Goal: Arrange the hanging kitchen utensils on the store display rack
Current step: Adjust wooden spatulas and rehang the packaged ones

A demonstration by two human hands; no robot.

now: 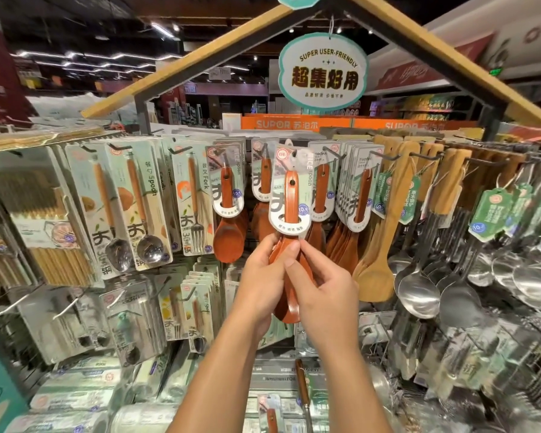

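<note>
Wooden rice spoons (289,220), reddish-brown and carded, are my landmark: I hold a small stack of them upright before the display rack (469,148). Left of that stack hang boxed chopsticks (41,214), then a carded steel spoon (107,210) and a fork (194,201), then another rice spoon on its hook (228,207). My left hand (261,282) wraps the bowls from the left side, fingers curled around them. My right hand (320,285) pinches the same bowls from the right, thumb against the front. Right of the stack hang pale wooden spatulas (384,232), then steel ladles (419,295). Above the stack dangles a green sign (322,73).
</note>
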